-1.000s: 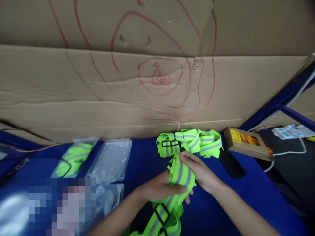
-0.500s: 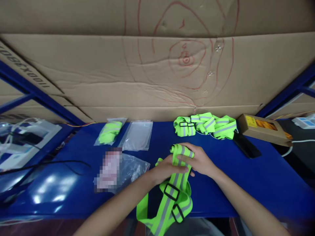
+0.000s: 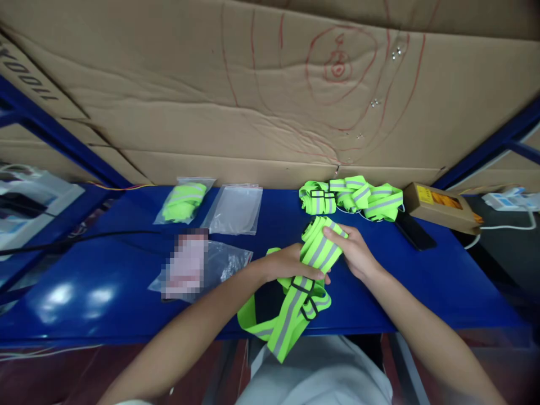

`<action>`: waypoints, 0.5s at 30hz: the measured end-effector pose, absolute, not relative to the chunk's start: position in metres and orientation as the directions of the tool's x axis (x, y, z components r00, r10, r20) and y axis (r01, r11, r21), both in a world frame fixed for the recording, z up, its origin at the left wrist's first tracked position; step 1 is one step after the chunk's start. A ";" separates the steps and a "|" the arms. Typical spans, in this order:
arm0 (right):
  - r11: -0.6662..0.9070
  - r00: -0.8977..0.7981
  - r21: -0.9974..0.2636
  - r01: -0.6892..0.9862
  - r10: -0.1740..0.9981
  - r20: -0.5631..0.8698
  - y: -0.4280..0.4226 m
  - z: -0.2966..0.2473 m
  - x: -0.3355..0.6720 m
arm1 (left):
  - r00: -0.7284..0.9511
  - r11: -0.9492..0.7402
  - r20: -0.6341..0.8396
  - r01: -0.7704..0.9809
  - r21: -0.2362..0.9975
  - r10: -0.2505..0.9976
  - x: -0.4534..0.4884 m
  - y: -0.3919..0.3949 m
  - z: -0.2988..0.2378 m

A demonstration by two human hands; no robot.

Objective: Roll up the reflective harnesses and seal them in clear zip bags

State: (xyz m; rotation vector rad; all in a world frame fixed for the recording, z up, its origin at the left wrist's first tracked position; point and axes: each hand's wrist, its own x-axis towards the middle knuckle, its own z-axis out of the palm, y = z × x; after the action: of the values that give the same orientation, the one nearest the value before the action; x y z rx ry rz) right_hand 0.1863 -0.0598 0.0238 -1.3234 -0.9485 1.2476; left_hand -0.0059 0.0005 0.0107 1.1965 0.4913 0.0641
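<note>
A neon-green reflective strap point(image 3: 323, 247) with grey stripes and black buckles is partly folded into a flat bundle between my hands. My left hand point(image 3: 295, 263) is wrapped round its lower part, thumb across the front. On the upper right edge, my right hand point(image 3: 352, 247) grips the folded layers with the thumb on top. Loose loops with the black slider buckles point(image 3: 309, 306) hang below my left hand, over the front edge of the table. Some of the fingers are hidden behind the strap.
On the blue table point(image 3: 371, 309) lie bundled green straps point(image 3: 354, 197), a black phone point(image 3: 415, 232) and a cardboard box point(image 3: 442, 208). Further left are a bagged green strap point(image 3: 184, 202), clear plastic bags point(image 3: 236, 208) and a bag with a blurred pink patch point(image 3: 185, 267). Cardboard point(image 3: 169, 73) stands behind.
The folded part looks wider and is held higher, with more layers side by side. My right hand has shifted to its upper right edge. The view has tilted down.
</note>
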 end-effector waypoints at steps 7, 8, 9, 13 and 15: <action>-0.263 0.036 -0.938 -0.227 0.960 -0.278 -0.057 0.019 0.196 | 0.880 0.334 -0.322 0.204 0.920 0.350 -0.001 -0.012 0.010; -0.271 0.040 -0.936 -0.225 0.957 -0.287 -0.057 0.018 0.196 | 0.892 0.330 -0.319 0.211 0.920 0.319 -0.001 -0.013 0.011; -0.270 0.046 -0.937 -0.222 0.957 -0.287 -0.057 0.018 0.195 | 0.907 0.328 -0.314 0.217 0.919 0.279 -0.002 -0.013 0.013; -0.302 0.016 -0.918 -0.258 0.948 -0.317 -0.060 0.022 0.193 | 0.954 0.319 -0.266 0.212 0.924 0.136 -0.006 -0.009 0.016; -0.339 0.000 -0.888 -0.310 0.934 -0.356 -0.061 0.024 0.192 | 0.964 0.282 -0.246 0.210 0.936 0.097 -0.007 -0.006 0.016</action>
State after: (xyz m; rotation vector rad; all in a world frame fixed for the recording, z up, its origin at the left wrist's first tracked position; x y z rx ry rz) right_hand 0.1922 -0.0608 0.0237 -1.2450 -0.7415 1.5516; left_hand -0.0069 -0.0062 0.0162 1.2871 0.2764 -0.0771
